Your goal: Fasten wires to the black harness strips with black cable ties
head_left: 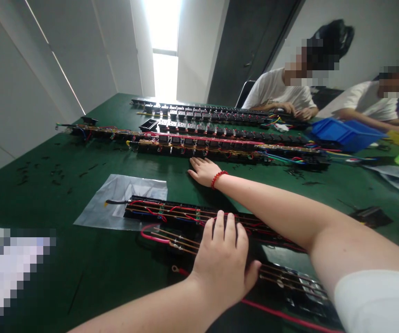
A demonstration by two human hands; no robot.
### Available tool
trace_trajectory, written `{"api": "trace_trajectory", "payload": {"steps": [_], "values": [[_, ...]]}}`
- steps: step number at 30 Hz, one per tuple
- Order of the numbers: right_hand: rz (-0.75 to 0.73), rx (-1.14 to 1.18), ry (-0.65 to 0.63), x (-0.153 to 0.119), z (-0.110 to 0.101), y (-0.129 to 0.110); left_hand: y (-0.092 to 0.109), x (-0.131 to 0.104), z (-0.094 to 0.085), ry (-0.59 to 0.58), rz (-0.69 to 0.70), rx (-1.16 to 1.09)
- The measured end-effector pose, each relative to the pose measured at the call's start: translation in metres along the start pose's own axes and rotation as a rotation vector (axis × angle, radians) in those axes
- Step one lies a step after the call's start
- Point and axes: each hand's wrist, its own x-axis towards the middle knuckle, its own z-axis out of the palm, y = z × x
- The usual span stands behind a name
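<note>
1. Our left hand (pixel 222 259), fingers slightly spread, lies over the near strip (pixel 279 279), lower centre.
2. Our right hand (pixel 204 173) rests spread-fingered on the table (pixel 81 252), centre.
3. Rods already line the near strip; a wire's ring (pixel 175 268) seems unfastened.

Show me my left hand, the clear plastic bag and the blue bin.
Left hand (pixel 223 261): head view, on the back of the hand.
Clear plastic bag (pixel 102 215): head view, on bare film toward its left side.
Blue bin (pixel 344 135): head view, on its wall.
</note>
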Motion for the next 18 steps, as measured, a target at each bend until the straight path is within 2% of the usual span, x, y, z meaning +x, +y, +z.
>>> {"api": "trace_trajectory", "payload": {"steps": [8, 18], "values": [[0.083, -0.033, -0.021, -0.034, -0.001, 0.037, 0.001, 0.000, 0.000, -0.003, -0.010, 0.000], [0.211, -0.059, -0.056, -0.086, 0.001, 0.100, 0.001, 0.001, -0.001, 0.014, -0.009, 0.014]]}}
